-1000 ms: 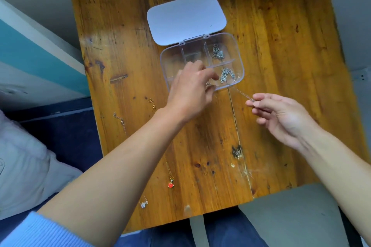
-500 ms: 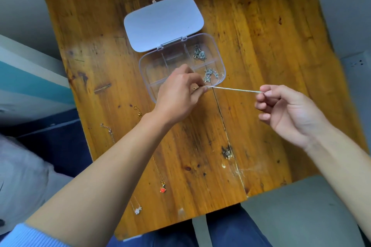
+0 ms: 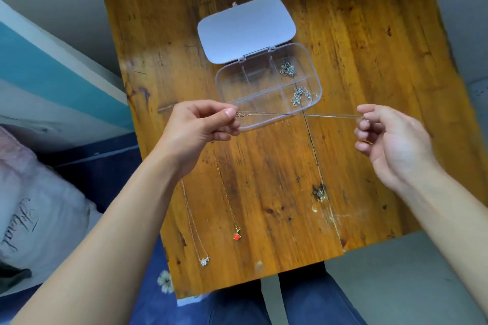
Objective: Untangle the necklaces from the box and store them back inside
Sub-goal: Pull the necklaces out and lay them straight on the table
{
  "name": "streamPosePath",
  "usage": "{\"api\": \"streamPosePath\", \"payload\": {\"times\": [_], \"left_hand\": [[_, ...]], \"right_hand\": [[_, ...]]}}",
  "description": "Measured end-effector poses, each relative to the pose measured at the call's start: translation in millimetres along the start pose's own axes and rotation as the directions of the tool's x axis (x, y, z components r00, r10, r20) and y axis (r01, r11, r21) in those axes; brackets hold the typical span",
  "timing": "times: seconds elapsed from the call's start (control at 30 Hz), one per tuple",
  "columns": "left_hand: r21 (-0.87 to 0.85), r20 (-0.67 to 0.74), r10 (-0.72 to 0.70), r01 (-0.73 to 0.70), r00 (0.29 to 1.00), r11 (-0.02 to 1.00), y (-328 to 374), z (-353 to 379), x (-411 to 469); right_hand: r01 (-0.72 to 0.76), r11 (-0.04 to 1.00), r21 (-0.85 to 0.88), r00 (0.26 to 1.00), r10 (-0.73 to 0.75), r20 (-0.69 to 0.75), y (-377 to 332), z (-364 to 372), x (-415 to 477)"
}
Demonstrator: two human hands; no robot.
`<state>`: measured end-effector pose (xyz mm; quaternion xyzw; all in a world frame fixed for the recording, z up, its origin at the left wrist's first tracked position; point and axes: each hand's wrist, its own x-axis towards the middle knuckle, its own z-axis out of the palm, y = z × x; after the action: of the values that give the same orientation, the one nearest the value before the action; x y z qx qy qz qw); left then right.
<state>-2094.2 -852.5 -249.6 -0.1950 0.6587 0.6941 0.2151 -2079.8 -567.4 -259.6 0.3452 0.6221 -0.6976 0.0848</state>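
Observation:
A clear plastic box (image 3: 314, 66) with several compartments lies open on the wooden table (image 3: 356, 34), its white lid (image 3: 247, 28) folded back. Two compartments at its right hold small silver chain bundles (image 3: 288, 68) (image 3: 299, 95). A thin silver necklace (image 3: 298, 114) is stretched taut above the box's front edge. My left hand (image 3: 195, 129) pinches its left end and my right hand (image 3: 390, 140) pinches its right end. On the table below my left hand lie a gold necklace with a red pendant (image 3: 237, 235) and a pale necklace with a white pendant (image 3: 204, 261).
The table's near edge runs just above my lap in blue trousers (image 3: 303, 303). A pillow with script lettering (image 3: 31, 219) sits at the left on dark blue bedding. A dark knot (image 3: 320, 192) marks the wood beside a long crack.
My left hand has come out of the box toward the left, and my right hand has moved right. The silver necklace between them has been drawn out to its full length.

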Motion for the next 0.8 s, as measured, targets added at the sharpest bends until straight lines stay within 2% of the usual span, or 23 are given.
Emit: {"api": "streamPosePath", "payload": {"times": [0.13, 0.23, 0.33, 0.47, 0.6, 0.8], "left_hand": [[-0.116, -0.079, -0.035, 0.026, 0.996, 0.993, -18.3, -24.7, -13.8], [-0.120, -0.097, -0.061, 0.049, 0.993, 0.992, -30.9, -34.6, -20.6], [0.028, -0.151, -0.048, 0.052, 0.987, 0.998, -42.2, -34.3, -19.0], [0.293, -0.221, -0.020, 0.086, 0.975, 0.952, -56.3, -21.5, -3.0], [0.517, -0.196, 0.084, 0.030, 0.977, 0.856, -65.2, -4.9, 16.2], [0.693, -0.179, 0.113, 0.043, 0.977, 0.720, -74.8, 15.0, 28.4]], "right_hand": [[0.057, 0.989, -0.139, 0.997, -0.050, 0.057, 17.5, 1.9, -16.8], [-0.009, 0.973, -0.231, 0.997, 0.026, 0.072, 40.0, -5.1, -34.4], [-0.105, 0.923, -0.369, 0.987, 0.141, 0.072, 67.9, -14.0, -57.1], [-0.076, 0.826, -0.558, 0.970, 0.191, 0.150, 108.4, -12.6, -88.9], [0.048, 0.739, -0.672, 0.978, 0.101, 0.181, 142.5, -1.2, -109.0], [0.166, 0.616, -0.770, 0.983, -0.039, 0.181, 171.5, 9.9, -125.1]]}}
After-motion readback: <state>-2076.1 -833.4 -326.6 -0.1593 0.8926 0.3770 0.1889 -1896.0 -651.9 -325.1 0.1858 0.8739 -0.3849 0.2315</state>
